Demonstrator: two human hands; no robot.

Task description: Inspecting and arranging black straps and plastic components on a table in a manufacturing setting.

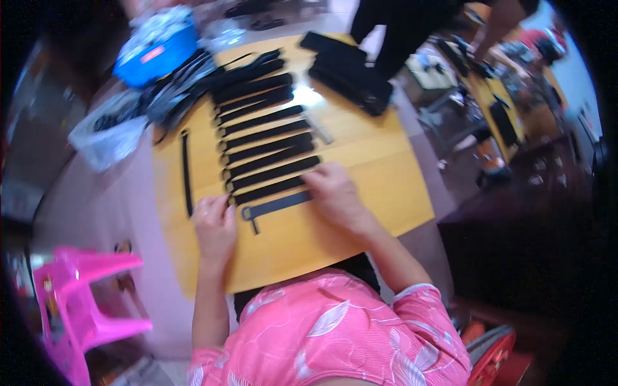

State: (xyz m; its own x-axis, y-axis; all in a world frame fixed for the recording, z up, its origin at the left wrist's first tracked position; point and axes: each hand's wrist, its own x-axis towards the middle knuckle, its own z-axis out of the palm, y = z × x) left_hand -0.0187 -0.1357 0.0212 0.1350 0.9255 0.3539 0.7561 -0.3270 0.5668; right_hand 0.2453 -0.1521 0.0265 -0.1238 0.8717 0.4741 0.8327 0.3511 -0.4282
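Several black straps (267,153) with small loops or rings at their left ends lie in a row across the yellow table. Nearest me, a dark grey strap (280,204) lies apart from the row, with a ring and a short tail at its left end. My right hand (338,196) is closed over that strap's right end, fingertips by the row's edge. My left hand (214,225) rests by the left end of the nearest black strap, fingers bent together; what they pinch, if anything, is hidden. One narrow black strap (187,174) lies lengthwise beyond my left hand.
Dark folded cloth (351,74) lies at the table's (380,186) far right. A blue container (158,55), a clear plastic bag (112,138) and dark material crowd the far left. A pink stool (80,276) stands at left. Someone in dark clothing (412,26) is beyond the table.
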